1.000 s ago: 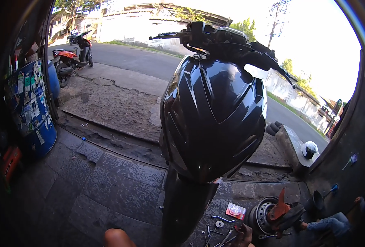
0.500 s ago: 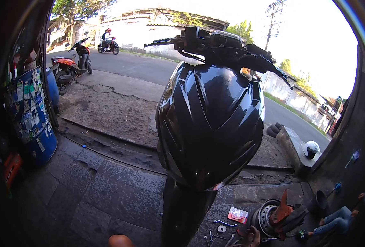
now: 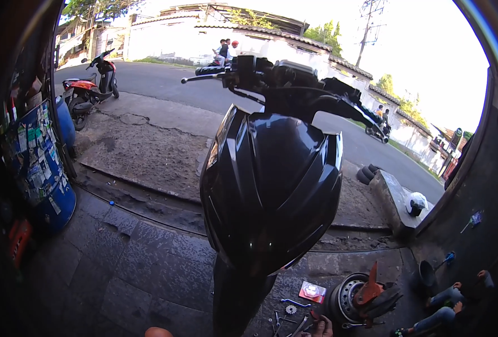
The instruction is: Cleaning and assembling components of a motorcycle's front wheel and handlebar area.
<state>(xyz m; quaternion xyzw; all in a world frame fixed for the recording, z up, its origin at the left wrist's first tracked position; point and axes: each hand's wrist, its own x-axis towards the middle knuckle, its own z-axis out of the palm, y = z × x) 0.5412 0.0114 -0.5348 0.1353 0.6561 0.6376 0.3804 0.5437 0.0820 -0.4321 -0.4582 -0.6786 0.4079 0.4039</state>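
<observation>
A small, flat-looking red object (image 3: 314,314) is located at the fingertips of the right hand (image 3: 320,326), above the dark stone floor (image 3: 164,281). The right fingers are partly curled; whether they grasp or merely touch it cannot be told. Left-hand state: cannot be told, hand out of view. Just left lie a silver toothed metal sprocket (image 3: 291,309) and a curved silver spanner (image 3: 295,302). The red-and-white printed package (image 3: 312,292) is too small to read from here.
</observation>
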